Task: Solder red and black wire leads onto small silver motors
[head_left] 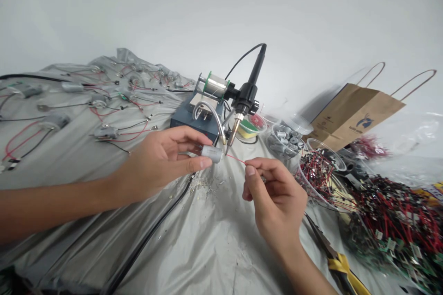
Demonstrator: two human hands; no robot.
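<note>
My left hand (162, 159) pinches a small silver cylindrical motor (212, 153) between thumb and fingers. My right hand (273, 196) pinches a thin red wire (236, 159) that runs to the motor's end. The motor end sits just under the tip of a soldering iron (232, 134), which is fixed in a black holder (246, 99) on a blue-grey station (188, 120). A solder feed tube (214, 120) curves down beside the tip. A spool of solder (216, 85) sits on top of the station.
Finished motors with red and black wires (104, 132) lie on the grey plastic sheet at left. Clear cups of motors (285, 140) and wires (320, 170), a wire pile (391, 216), a brown paper bag (353, 115) and yellow-handled pliers (337, 260) are at right. A black cable (152, 235) crosses the front.
</note>
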